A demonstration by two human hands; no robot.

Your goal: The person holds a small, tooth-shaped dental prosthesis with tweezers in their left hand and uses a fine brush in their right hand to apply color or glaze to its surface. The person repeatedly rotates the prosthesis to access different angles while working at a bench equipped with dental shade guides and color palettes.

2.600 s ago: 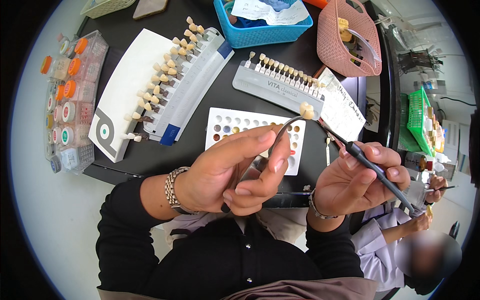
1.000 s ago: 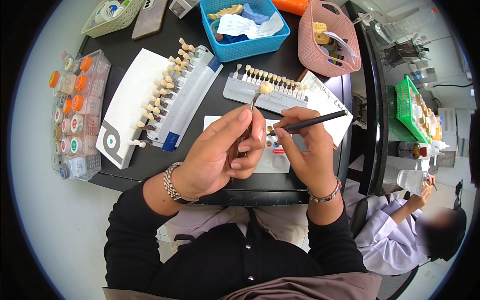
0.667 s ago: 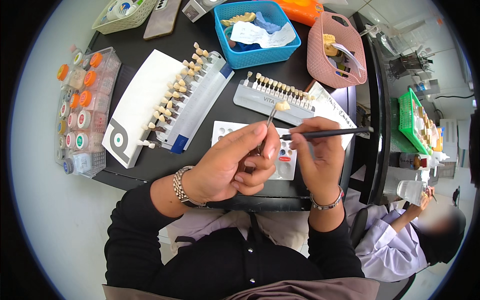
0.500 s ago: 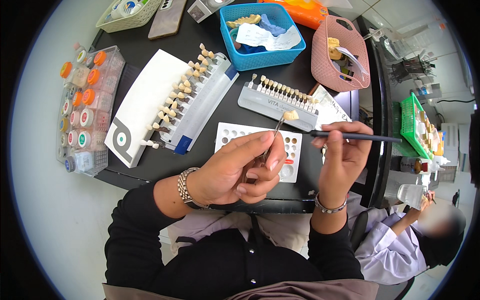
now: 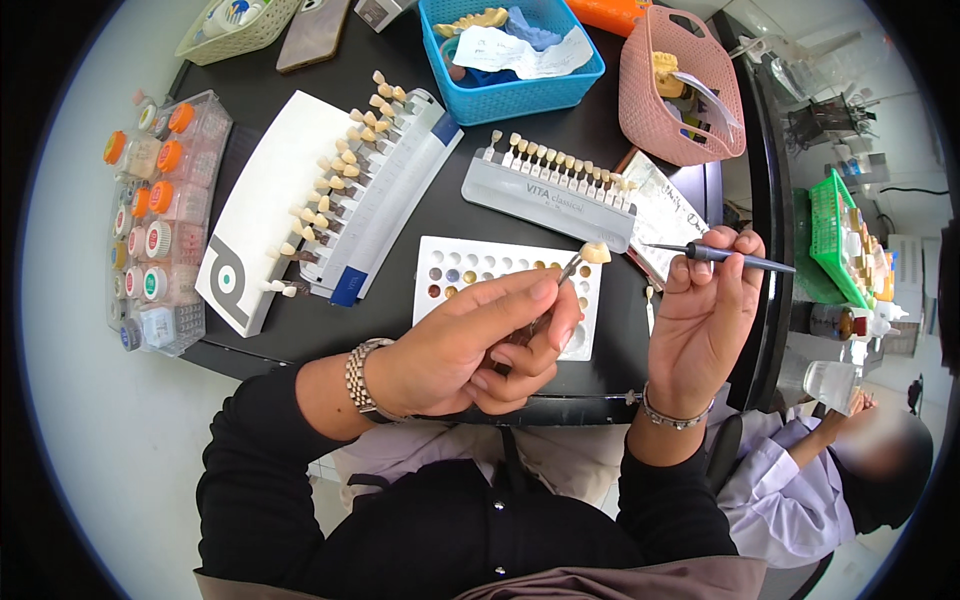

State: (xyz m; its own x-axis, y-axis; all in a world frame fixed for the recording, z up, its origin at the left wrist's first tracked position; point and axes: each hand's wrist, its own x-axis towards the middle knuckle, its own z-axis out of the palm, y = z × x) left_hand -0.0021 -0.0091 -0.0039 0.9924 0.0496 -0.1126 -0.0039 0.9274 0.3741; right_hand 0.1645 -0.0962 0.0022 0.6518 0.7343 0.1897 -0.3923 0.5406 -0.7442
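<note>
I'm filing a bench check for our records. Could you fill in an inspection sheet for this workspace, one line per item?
Surface: black tabletop, well filled with items.
Things in use: tooth-shaped piece at the tip of a metal holder; slim dark tool; white palette, partly hidden.
Clutter: large shade guide, small shade guide, blue basket, pink basket, capped jars, phone.
Left hand: closed around the metal holder.
Right hand: grips the slim dark tool, its tip apart from the tooth-shaped piece.
Cables: thin dark line at far right, possibly a cable.
Surroundings: another person's light sleeve at right; clear cup and green basket beyond.
</note>
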